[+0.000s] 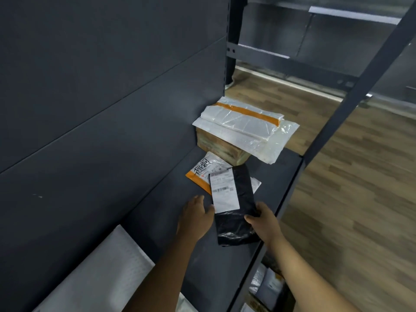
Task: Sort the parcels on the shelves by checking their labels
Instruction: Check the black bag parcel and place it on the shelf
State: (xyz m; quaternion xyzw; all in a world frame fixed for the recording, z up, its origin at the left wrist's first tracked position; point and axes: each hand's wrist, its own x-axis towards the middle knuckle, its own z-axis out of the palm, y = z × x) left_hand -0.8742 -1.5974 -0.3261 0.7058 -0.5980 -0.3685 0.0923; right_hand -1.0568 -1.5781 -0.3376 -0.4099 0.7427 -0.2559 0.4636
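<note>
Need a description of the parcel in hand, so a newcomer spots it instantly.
On the dark shelf, look near its front edge, in front of the box stacked with clear bags. The black bag sits there between the left hand and right hand, overlapping an orange-edged envelope. It is the only black parcel, with a white barcode label.

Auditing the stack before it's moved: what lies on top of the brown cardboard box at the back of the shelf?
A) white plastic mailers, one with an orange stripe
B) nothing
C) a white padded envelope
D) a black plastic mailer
A: the white plastic mailers, one orange-striped, lie across the brown cardboard box.
</note>
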